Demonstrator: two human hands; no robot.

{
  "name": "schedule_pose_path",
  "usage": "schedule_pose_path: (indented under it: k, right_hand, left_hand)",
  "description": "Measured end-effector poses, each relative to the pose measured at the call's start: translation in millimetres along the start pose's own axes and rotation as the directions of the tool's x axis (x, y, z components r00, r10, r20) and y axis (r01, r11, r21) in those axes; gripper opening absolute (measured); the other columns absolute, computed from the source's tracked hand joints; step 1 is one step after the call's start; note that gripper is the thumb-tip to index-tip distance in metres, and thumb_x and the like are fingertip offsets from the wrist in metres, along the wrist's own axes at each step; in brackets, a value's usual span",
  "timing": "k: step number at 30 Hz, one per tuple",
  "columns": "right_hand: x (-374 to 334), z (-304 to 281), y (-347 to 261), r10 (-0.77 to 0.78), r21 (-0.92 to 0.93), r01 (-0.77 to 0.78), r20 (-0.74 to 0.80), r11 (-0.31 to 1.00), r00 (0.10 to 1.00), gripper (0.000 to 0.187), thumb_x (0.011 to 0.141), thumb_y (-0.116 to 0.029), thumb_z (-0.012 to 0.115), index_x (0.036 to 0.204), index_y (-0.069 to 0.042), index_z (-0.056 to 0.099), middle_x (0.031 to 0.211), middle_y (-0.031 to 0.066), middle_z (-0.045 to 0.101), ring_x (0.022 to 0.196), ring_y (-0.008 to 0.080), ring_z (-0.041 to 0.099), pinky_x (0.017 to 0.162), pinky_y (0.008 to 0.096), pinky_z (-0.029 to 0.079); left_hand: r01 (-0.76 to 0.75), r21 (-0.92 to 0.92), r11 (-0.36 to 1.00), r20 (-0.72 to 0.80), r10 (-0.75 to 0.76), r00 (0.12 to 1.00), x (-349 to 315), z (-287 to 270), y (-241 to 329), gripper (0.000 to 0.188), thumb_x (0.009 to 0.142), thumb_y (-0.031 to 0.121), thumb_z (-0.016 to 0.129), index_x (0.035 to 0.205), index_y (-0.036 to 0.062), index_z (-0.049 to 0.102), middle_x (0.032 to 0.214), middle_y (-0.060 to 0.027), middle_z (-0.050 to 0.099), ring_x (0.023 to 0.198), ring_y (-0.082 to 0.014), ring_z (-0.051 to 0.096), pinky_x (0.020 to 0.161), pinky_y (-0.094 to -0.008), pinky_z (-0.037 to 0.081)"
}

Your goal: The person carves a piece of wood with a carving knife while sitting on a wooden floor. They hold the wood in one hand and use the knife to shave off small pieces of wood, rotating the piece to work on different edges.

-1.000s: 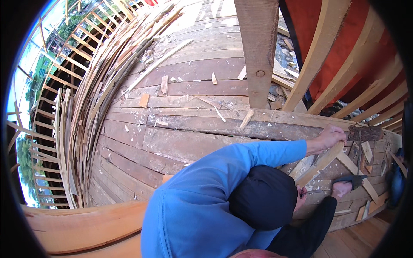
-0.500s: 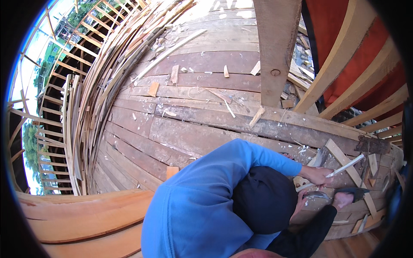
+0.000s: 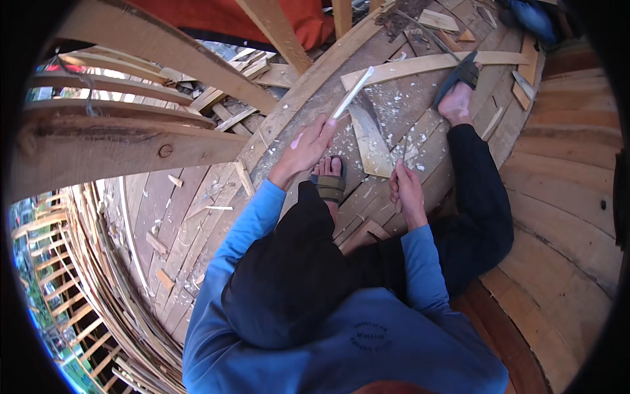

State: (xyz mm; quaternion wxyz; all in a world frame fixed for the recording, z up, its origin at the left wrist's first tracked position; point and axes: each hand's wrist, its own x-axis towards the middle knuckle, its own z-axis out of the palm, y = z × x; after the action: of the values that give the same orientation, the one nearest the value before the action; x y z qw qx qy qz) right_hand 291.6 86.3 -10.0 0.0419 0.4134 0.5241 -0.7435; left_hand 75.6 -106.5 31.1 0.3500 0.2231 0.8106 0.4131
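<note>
Over a brown plank floor [image 3: 180, 203] littered with pale shavings [image 3: 394, 105], the left hand [image 3: 305, 146] has its fingers wrapped around one end of a slim, straight strip of pale wood [image 3: 353, 94]. Whitish and narrow, the strip slants up and away from the fist, its far end overlapping a long, gently curved tan board [image 3: 433, 65] in view. The right hand [image 3: 408, 187] curls its fingers around a narrow, dark, blade-like tool [image 3: 407, 141], seen nearly edge-on.

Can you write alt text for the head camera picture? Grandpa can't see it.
Someone's left hand holds a pale wood strip; the right hand grips what looks like a knife. Shavings litter the plank floor between two sandaled feet.
</note>
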Motion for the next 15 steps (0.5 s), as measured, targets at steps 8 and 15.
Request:
schedule_pose_path:
  k: [8, 15]
  right_hand:
    - [0.0, -19.4, -10.6, -0.166, -0.241, 0.138, -0.1, 0.961, 0.981, 0.072, 0.105, -0.062, 0.042, 0.066, -0.003, 0.055, 0.057, 0.0036, 0.051, 0.051, 0.0144, 0.048, 0.051, 0.0342, 0.039]
    - [-0.1, -18.4, -11.3, -0.29, -0.513, 0.172, -0.158, 0.841, 0.944, 0.067, 0.104, -0.058, 0.047, 0.084, 0.003, 0.066, 0.063, 0.0193, 0.056, 0.061, 0.0306, 0.056, 0.064, 0.0444, 0.045]
  left_hand:
    - [-0.175, 0.256, 0.951, 0.011, 0.178, 0.984, -10.4, 64.9, 41.4, 0.038, 0.101, 0.038, 0.061, 0.124, 0.0085, 0.056, 0.064, -0.0205, 0.065, 0.066, -0.0401, 0.07, 0.065, -0.047, 0.053]
    - [-0.24, 0.098, 0.966, 0.007, 0.241, 0.971, -22.6, 77.5, 13.2, 0.039, 0.096, 0.035, 0.071, 0.12, 0.0081, 0.056, 0.065, -0.0124, 0.063, 0.06, -0.0329, 0.066, 0.059, -0.0444, 0.05]
